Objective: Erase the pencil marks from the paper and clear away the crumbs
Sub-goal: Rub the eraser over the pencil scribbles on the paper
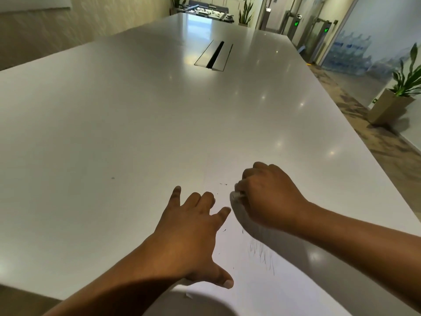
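Paper (246,297) with grey scribbles (265,254), dark crumbs (223,184); left fingers (193,199) flat, right fingers (247,179) around eraser (239,195).

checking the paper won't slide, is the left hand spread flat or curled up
Spread: the left hand lies with straight, splayed fingers and thumb on the paper, holding nothing.

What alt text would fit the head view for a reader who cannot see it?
A person's right hand grips a small white eraser against white paper on a long pale table, while the left hand lies flat on the sheet, fingers spread. Grey pencil marks and dark crumbs show near the hands.
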The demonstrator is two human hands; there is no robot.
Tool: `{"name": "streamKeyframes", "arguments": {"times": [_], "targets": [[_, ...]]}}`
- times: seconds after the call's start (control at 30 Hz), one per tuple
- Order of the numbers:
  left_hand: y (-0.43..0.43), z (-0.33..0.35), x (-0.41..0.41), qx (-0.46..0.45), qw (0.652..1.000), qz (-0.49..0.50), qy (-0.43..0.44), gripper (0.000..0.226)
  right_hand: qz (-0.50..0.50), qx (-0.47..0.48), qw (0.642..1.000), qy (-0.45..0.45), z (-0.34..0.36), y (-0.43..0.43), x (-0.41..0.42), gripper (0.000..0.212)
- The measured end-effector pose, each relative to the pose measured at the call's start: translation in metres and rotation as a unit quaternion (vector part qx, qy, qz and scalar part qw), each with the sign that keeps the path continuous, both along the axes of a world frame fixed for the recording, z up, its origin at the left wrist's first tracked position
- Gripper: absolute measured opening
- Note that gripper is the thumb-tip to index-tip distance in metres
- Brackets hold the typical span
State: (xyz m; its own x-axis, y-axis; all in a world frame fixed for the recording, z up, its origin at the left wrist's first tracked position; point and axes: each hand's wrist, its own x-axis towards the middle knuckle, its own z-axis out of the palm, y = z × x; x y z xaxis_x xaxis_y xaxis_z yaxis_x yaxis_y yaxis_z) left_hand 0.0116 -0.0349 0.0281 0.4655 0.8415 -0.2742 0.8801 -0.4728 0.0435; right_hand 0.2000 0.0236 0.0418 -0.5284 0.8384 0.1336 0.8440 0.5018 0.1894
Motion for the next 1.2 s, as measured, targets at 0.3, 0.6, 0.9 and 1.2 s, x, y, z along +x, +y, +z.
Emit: {"name": "streamKeyframes", "arguments": {"times": [0.3,0.6,0.9,1.2], "targets": [[-0.002,0.001,-0.002,-0.002,1.0,0.002,-0.001,0.12,-0.107,-0.166,0.911,0.361,0.002,0.019,0.015,0.014],[0.007,0.015,-0.001,0.062,0.989,0.03,-0.131,0.102,-0.126,-0.297,0.611,0.723,-0.032,-0.014,0.036,0.015],[0.036,0.017,0.013,0.085,0.949,0.125,-0.276,0.022,-0.085,-0.233,0.738,0.628,-0.036,-0.02,0.034,0.03],[0.075,0.007,-0.021,-0.043,0.968,0.054,-0.243,0.107,-0.084,-0.263,0.698,0.661,-0.039,-0.017,0.04,0.027]]}}
